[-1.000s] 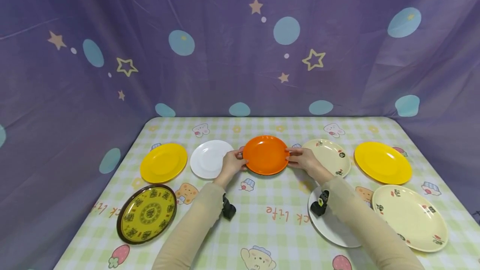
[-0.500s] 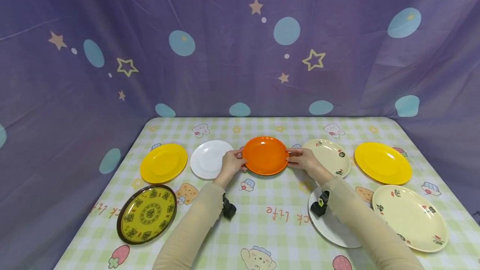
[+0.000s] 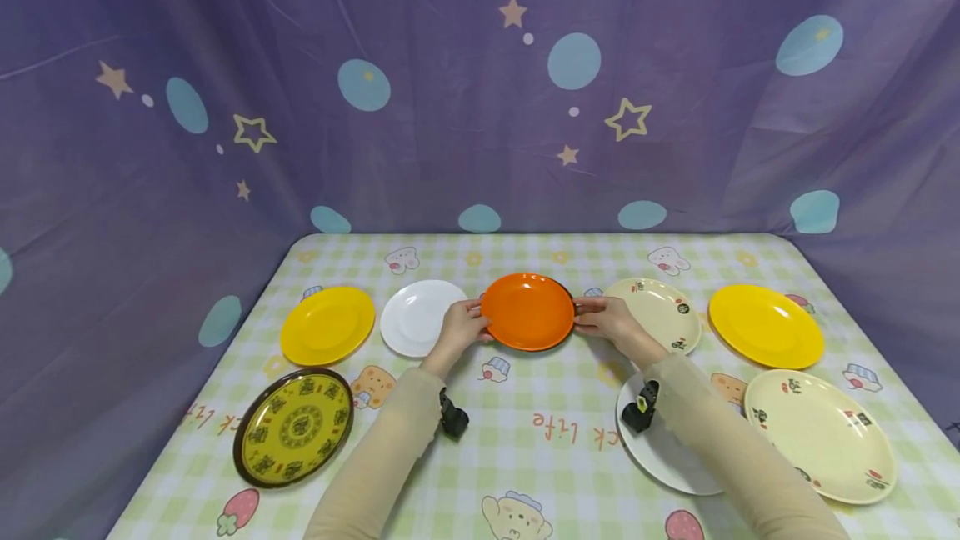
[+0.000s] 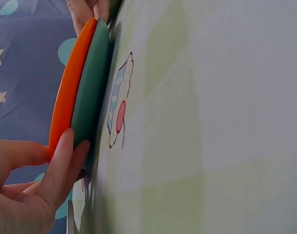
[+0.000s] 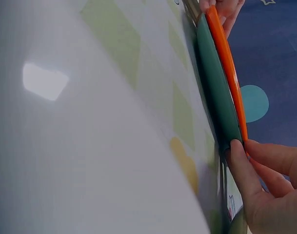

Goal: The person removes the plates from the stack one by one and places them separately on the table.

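Note:
Near the middle of the far half of the table, an orange plate [image 3: 528, 312] lies over a green plate [image 4: 93, 87], which the wrist views show beneath it. My left hand [image 3: 463, 325] pinches the left edge of the orange plate, with fingertips also against the green rim. On the opposite side my right hand [image 3: 611, 323] holds the edge of the green plate [image 5: 217, 87], a fingertip beside the orange rim. From the head, only a thin dark strip of the lower plate shows at the right. Both plates sit level, close to the cloth.
A white plate [image 3: 420, 319] and a yellow plate [image 3: 327, 327] stand left; a brown-rimmed patterned plate [image 3: 294, 428] is nearer. To the right are a cream plate [image 3: 660, 311], a yellow plate [image 3: 766, 326], a larger cream plate [image 3: 821, 436] and a white plate [image 3: 667, 457] under the right forearm.
The orange plate has slid slightly left with my left hand, baring the dark edge of the plate below on the right. My right hand has stayed in place.

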Demonstrator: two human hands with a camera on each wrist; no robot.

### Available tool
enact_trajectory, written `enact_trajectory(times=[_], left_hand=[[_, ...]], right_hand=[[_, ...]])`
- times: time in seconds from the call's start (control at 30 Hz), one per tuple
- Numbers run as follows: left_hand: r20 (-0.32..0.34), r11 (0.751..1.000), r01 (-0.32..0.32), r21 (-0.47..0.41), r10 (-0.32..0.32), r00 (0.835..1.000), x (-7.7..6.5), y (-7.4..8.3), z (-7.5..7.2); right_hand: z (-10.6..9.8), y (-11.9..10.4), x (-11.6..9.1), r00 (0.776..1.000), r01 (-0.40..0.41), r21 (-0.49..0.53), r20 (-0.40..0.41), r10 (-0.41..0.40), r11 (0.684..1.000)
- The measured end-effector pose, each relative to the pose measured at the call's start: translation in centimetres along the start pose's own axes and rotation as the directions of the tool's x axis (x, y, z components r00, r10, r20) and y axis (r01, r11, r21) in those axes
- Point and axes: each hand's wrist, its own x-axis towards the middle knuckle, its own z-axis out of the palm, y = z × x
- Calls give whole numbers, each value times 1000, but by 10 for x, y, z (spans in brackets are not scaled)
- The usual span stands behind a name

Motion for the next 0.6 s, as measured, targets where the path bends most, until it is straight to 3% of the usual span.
enact_trajectory(times=[0.2,0.27,0.37,0.6], left_hand=[[22,1000,-14,-28,15,1000,-1,0,-3],[16,999,-16,-36,17,1000,-2,-1,-4],[-10,999,-2,-50,1,1000,-2,-2,-5],[-56,992,23,-128,-31,998,-2,-1,-13]], right_hand=[[-2,2,1,999,35,-32,23,-34,999],[-7,13,11,995,84,4,58,-84,996],[-8,17,15,993,96,14,68,-96,995],[-1,5,3,998,57,-61,3,-57,997]])
